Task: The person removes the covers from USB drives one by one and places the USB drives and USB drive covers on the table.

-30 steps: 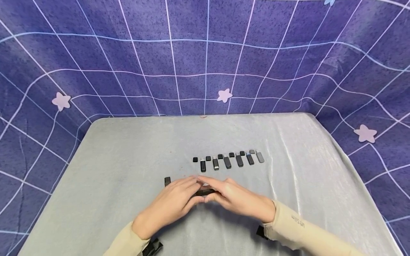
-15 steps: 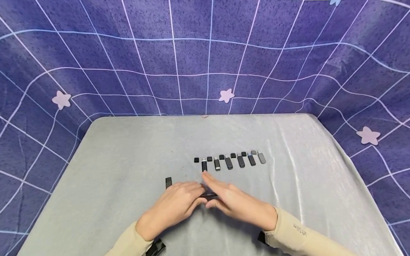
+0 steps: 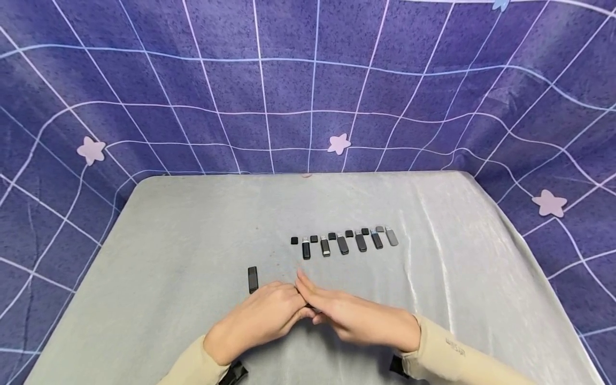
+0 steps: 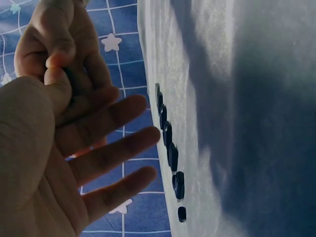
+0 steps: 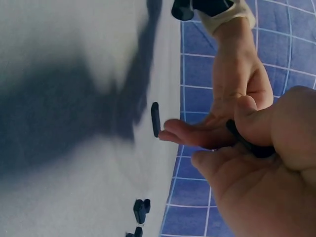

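My left hand and right hand meet over the near middle of the table, fingertips together. Between them is a dark USB stick, which the head view mostly hides. In the right wrist view, my right thumb and fingers pinch it. Seen from the left wrist, my left thumb and index finger close at the same spot, while the other left fingers stretch out straight. Another black USB stick lies on the cloth just beyond the left hand.
Beyond the hands, several uncapped USB sticks lie in a slanting row. Their small caps sit beside the plugs. A grey cloth covers the table, and a purple gridded curtain surrounds it at the back and sides.
Both hands have come slightly nearer the body and closer together. The held USB stick, plainer between them a second ago, is now mostly covered. More of the stick beyond the left hand shows.
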Demonstrator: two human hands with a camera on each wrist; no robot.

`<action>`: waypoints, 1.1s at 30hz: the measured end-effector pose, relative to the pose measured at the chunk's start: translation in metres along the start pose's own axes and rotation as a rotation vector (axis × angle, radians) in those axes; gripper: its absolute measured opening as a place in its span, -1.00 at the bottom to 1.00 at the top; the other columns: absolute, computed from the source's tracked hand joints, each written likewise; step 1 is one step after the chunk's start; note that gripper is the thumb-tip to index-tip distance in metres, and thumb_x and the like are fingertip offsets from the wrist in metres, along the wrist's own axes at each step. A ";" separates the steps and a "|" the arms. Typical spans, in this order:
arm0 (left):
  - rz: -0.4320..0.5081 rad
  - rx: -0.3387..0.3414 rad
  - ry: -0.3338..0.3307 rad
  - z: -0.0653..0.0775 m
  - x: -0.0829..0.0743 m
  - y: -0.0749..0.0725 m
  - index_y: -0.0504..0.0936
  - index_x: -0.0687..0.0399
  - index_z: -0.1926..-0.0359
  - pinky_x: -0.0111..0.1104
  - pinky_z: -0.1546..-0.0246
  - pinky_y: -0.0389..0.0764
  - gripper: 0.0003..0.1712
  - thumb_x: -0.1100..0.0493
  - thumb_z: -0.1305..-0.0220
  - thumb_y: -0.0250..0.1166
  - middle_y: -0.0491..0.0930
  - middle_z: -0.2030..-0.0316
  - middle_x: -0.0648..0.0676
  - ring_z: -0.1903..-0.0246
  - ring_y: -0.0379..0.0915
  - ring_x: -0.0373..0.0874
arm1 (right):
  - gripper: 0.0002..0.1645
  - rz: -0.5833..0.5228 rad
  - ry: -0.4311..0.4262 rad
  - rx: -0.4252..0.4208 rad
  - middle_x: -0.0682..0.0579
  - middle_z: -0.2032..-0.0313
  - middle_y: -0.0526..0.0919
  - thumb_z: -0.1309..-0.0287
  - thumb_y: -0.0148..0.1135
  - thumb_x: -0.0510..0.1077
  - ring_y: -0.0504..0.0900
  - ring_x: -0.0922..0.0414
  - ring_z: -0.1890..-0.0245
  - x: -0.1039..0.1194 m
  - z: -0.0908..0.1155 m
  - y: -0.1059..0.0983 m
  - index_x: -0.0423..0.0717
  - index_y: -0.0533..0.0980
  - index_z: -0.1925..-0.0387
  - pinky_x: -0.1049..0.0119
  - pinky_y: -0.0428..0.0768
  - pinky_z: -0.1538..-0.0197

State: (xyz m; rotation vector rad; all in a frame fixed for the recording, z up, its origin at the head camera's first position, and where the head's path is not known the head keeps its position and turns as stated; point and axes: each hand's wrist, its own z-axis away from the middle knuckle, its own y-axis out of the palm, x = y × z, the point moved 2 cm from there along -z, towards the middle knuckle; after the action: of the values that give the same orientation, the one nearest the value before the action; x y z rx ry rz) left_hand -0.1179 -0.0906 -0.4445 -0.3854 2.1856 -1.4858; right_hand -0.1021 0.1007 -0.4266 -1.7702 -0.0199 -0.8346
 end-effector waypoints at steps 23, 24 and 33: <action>0.038 -0.092 0.037 0.025 0.008 -0.017 0.39 -0.24 0.50 -0.36 0.32 0.52 -0.72 0.01 -0.41 0.15 0.32 0.56 -0.29 0.50 0.33 -0.39 | -0.56 -0.091 -0.046 -0.159 -0.04 -0.06 0.65 -0.42 0.04 -0.16 0.61 0.30 0.03 0.001 0.029 -0.027 -0.20 0.41 -0.26 0.45 0.57 -0.05; 0.038 -0.101 0.009 0.031 0.013 -0.020 0.38 -0.25 0.50 -0.38 0.35 0.51 -0.72 0.03 -0.40 0.15 0.30 0.56 -0.30 0.51 0.30 -0.40 | -0.57 -0.084 -0.024 -0.175 0.00 -0.02 0.67 -0.43 0.04 -0.15 0.62 0.31 0.06 -0.002 0.033 -0.030 -0.17 0.43 -0.25 0.42 0.58 -0.04; 0.036 -0.095 -0.121 0.054 0.031 -0.032 0.56 -0.22 0.27 -0.33 0.33 0.54 -0.85 0.14 -0.42 0.09 0.46 0.37 -0.31 0.38 0.38 -0.41 | -0.63 0.011 0.069 -0.257 0.09 -0.05 0.65 -0.43 0.04 -0.13 0.60 0.26 0.04 -0.017 0.054 -0.039 -0.04 0.49 -0.20 0.24 0.64 0.01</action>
State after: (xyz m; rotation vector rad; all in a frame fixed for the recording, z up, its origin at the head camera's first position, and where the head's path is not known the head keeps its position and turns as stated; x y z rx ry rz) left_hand -0.1168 -0.1599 -0.4380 -0.4536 2.1609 -1.3085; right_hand -0.1021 0.1676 -0.4098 -1.9776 0.1487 -0.9215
